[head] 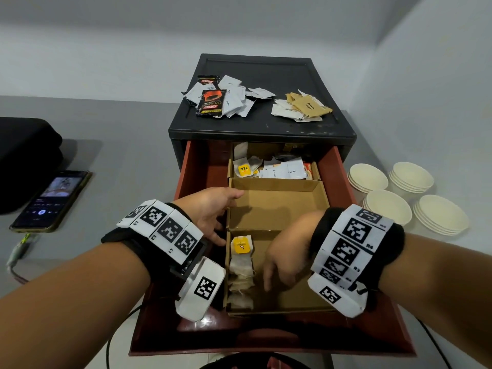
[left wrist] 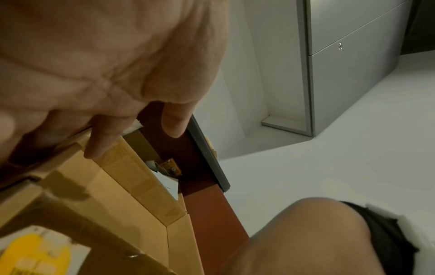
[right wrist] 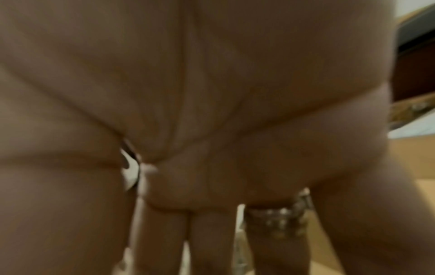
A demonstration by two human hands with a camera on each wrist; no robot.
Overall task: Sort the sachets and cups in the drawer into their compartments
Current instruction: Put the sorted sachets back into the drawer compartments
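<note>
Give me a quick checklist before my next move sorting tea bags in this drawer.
1. Red drawer pulled open: ok.
2. Left hand steadying the brown cardboard divider box, fingers on its wall: ok.
3. Right hand reaching into the near compartment, fingers pointing down: ok.
4. Right hand holding anything: cannot tell.
5. Yellow-tagged tea bags lined along the near compartment's left side: ok.
6. Middle compartment free: ok.

Four cup stacks (head: 367, 177) – three cardboard compartments (head: 274, 206) – one phone (head: 52, 199)
</note>
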